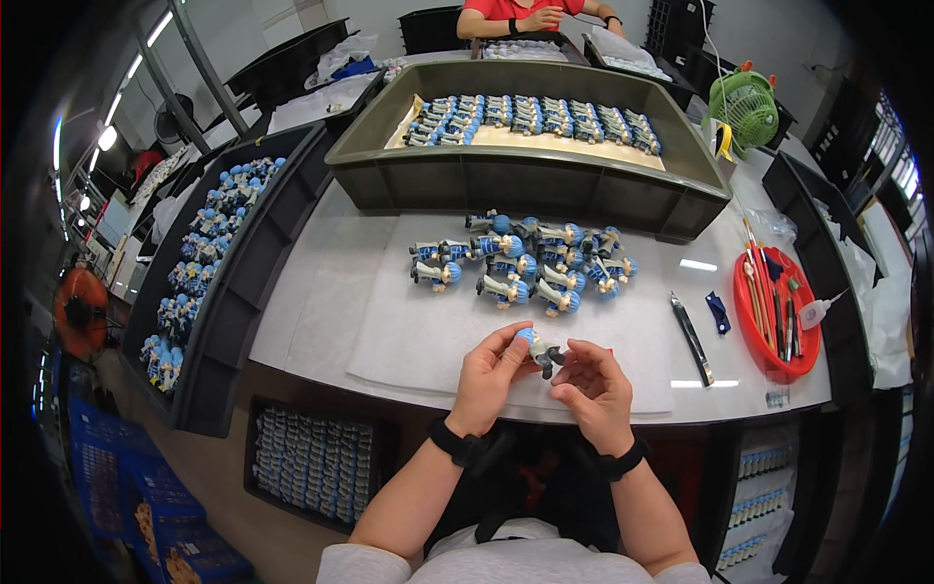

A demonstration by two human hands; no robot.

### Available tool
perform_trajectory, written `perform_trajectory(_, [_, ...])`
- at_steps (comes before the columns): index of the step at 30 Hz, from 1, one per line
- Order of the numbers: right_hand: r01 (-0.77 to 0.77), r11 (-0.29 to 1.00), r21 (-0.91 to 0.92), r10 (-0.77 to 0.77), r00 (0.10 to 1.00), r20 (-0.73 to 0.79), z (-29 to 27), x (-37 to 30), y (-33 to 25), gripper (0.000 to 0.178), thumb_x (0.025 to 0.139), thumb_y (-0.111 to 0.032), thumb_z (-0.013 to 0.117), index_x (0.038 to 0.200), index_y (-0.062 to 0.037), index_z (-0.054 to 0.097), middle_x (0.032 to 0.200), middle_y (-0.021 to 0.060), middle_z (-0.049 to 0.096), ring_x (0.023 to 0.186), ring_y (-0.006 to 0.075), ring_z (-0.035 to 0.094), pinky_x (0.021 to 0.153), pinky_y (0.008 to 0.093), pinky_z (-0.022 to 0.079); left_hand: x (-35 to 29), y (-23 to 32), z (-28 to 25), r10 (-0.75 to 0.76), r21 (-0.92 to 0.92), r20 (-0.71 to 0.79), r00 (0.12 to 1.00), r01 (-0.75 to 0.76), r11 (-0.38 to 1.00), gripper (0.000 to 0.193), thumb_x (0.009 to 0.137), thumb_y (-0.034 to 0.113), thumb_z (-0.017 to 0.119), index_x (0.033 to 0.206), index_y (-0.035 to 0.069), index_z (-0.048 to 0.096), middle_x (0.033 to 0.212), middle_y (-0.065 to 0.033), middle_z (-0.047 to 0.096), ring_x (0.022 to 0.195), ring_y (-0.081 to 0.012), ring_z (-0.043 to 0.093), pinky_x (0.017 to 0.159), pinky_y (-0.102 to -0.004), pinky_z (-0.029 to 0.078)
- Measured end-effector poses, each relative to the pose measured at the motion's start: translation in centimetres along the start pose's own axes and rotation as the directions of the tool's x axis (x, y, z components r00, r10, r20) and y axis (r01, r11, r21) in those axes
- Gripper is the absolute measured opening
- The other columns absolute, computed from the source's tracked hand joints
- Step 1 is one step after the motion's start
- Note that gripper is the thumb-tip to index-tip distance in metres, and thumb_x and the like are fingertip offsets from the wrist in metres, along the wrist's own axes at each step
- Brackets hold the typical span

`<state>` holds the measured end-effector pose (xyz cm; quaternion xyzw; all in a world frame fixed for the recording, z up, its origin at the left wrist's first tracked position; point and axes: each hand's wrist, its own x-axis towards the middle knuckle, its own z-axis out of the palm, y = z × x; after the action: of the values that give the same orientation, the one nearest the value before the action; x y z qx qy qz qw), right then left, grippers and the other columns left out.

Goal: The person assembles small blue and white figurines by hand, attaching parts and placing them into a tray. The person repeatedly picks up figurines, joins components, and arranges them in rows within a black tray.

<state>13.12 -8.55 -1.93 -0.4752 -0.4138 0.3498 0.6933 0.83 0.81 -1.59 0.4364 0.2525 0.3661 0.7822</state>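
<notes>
My left hand (493, 373) pinches a small figurine (547, 358) by its blue-haired head end, above the near edge of the white table. The figurine has a pale grey body and dark legs pointing right. Beside those legs is my right hand (595, 387), its fingers bent and the thumb apart, with nothing visible in its grasp. Farther out on the table lies a loose group of similar blue-haired figurines (506, 265), on their sides and partly overlapping.
A grey-green bin (525, 180) with rows of figurines stands behind. Dark trays flank the table; the left tray (219, 321) holds more figurines. At right are a tweezer-like tool (692, 341), a red basket (747, 331) with brushes and a green fan (745, 107). Someone in red (525, 12) sits opposite.
</notes>
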Motion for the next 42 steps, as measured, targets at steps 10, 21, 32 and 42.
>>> perform_trajectory(10, [-0.009,0.999,-0.045,0.010,1.000,0.021,0.03,-0.06,-0.12,0.055,0.069,-0.005,0.075,0.116,0.0008,0.048,0.093,0.0070,0.057,0.080,0.0120,0.057,0.070,0.0229,0.049,-0.20,0.17,0.01,0.003,-0.027,0.040,0.999,-0.002,1.000,0.032,0.091,0.012,0.050,0.120,-0.002,0.046,0.104,-0.0069,0.056,0.092,-0.0134,0.056,0.083,-0.0281,0.047])
perform_trajectory(21, [-0.009,0.989,-0.150,0.012,1.000,0.016,0.33,0.01,-0.37,0.050,0.070,-0.003,0.074,0.113,0.0028,0.050,0.092,0.0067,0.056,0.084,0.0108,0.055,0.071,0.0227,0.048,-0.37,0.02,-0.48,0.119,-0.008,0.106,0.987,-0.118,0.993,0.034,0.085,0.002,0.055,0.118,0.000,0.049,0.112,-0.0071,0.056,0.099,-0.0122,0.054,0.088,-0.0249,0.043])
perform_trajectory(32, [-0.012,0.992,-0.124,0.016,0.999,0.038,0.14,0.05,-0.43,0.056,0.065,-0.005,0.077,0.114,0.0020,0.050,0.096,0.0082,0.057,0.082,0.0121,0.055,0.069,0.0229,0.049,-0.32,0.40,-0.14,0.033,-0.066,0.094,0.995,-0.027,0.997,0.033,0.092,0.003,0.039,0.125,0.000,0.041,0.121,-0.0134,0.050,0.109,-0.0198,0.052,0.092,-0.0283,0.043])
perform_trajectory(42, [-0.027,0.994,-0.107,0.033,0.998,0.050,0.23,0.12,-0.70,0.054,0.064,-0.004,0.077,0.112,-0.0008,0.052,0.095,0.0059,0.056,0.081,0.0108,0.055,0.069,0.0219,0.048,-0.25,0.29,-0.32,-0.006,-0.107,0.082,0.997,0.015,0.994,0.033,0.094,0.006,0.037,0.125,0.000,0.040,0.117,-0.0138,0.052,0.100,-0.0186,0.057,0.084,-0.0271,0.049])
